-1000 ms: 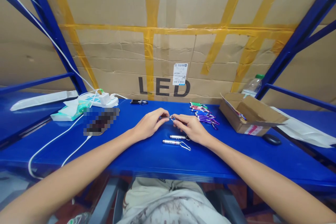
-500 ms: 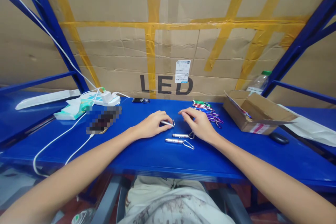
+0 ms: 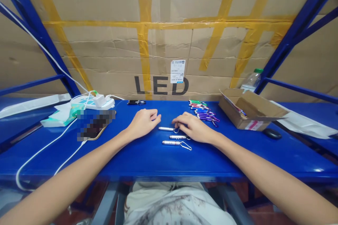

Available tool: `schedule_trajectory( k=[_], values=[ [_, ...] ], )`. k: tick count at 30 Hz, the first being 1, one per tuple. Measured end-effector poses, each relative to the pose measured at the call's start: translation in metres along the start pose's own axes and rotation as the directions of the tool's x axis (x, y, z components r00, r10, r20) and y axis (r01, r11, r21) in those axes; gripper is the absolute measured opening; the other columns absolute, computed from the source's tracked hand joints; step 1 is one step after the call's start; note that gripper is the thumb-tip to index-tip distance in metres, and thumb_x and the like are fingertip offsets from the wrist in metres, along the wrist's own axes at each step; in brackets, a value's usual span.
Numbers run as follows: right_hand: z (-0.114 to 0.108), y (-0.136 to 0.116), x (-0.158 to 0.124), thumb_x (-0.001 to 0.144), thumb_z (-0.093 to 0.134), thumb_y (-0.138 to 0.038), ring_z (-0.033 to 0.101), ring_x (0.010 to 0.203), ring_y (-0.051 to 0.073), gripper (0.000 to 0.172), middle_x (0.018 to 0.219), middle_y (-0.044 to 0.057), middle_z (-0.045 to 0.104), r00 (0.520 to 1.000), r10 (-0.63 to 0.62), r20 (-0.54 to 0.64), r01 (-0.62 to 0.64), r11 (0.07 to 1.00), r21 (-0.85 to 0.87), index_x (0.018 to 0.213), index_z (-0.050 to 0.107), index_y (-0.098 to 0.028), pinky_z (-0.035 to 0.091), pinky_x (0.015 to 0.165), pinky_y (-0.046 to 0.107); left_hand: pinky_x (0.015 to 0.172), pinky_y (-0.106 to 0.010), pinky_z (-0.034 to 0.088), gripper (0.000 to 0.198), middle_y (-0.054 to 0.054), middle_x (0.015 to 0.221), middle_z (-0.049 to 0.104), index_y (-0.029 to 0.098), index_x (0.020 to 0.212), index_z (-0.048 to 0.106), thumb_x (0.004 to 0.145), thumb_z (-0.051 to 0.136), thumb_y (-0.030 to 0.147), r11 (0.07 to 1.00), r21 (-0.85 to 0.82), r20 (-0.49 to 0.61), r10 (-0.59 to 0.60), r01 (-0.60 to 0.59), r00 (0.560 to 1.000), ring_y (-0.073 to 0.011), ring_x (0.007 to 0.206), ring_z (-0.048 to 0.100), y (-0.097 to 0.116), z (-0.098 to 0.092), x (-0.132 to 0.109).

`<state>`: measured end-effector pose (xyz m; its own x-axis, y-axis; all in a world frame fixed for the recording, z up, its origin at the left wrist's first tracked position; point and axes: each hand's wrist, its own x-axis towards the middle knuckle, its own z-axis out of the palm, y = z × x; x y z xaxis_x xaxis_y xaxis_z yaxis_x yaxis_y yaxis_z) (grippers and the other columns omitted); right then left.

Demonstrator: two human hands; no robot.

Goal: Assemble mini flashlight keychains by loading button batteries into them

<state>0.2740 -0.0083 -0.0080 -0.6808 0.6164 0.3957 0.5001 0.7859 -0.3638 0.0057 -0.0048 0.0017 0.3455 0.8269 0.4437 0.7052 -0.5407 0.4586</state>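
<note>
Three small silver keychain lights with carabiner clips lie in a stack of rows on the blue table: an upper silver light [image 3: 166, 128], a middle silver light [image 3: 177, 137] and a lower silver light [image 3: 171, 142]. My right hand [image 3: 195, 128] has its curled fingers at the clip of the upper light and partly covers the middle light's clip. Up and left of the lights, my left hand [image 3: 144, 123] is raised slightly, fingers loosely bent and apart, with nothing in them. Beyond my right hand lie several coloured keychain lights [image 3: 203, 112] in green, red, blue and purple.
Black keychain lights [image 3: 136, 102] lie at the back. At right stand an open cardboard box [image 3: 240, 121], a black mouse [image 3: 272, 133] and a bottle [image 3: 252, 80]. At left are a phone [image 3: 99, 124], tissues [image 3: 59, 117], a power strip [image 3: 105, 104] and white cables.
My left hand has let go of the upper silver light, now lying on the table, and drawn back left. My right hand has come down to its clip. The view has shifted slightly.
</note>
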Motion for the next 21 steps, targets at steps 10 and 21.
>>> schedule_trajectory(
  k=[10, 21],
  values=[
    [-0.012, 0.015, -0.002, 0.11, 0.049, -0.021, 0.064, 0.093, 0.026, 0.026, 0.103, 0.01, 0.078, 0.996, 0.057, 0.076, -0.043, 0.985, -0.167, 0.109, 0.075, -0.018, 0.048, 0.089, 0.041, 0.058, -0.028, 0.026, 0.053, 0.006, 0.061, 0.035, 0.021, 0.069, 0.035, 0.102, 0.052, 0.059, 0.976, -0.21, 0.043, -0.047, 0.056, 0.998, -0.0121, 0.06, 0.032, 0.006, 0.007, -0.002],
    [-0.018, 0.019, 0.003, 0.1, 0.075, -0.028, 0.066, 0.081, 0.019, 0.01, 0.092, 0.004, 0.074, 0.982, 0.019, 0.186, -0.02, 1.0, 0.007, 0.1, 0.073, -0.019, 0.046, 0.077, 0.03, 0.061, -0.029, 0.034, 0.044, 0.006, 0.064, 0.052, 0.022, 0.097, 0.059, 0.101, 0.056, 0.065, 0.994, -0.105, 0.258, 0.012, 0.015, 0.966, -0.0157, 0.06, 0.051, 0.012, 0.008, -0.006]
  ],
)
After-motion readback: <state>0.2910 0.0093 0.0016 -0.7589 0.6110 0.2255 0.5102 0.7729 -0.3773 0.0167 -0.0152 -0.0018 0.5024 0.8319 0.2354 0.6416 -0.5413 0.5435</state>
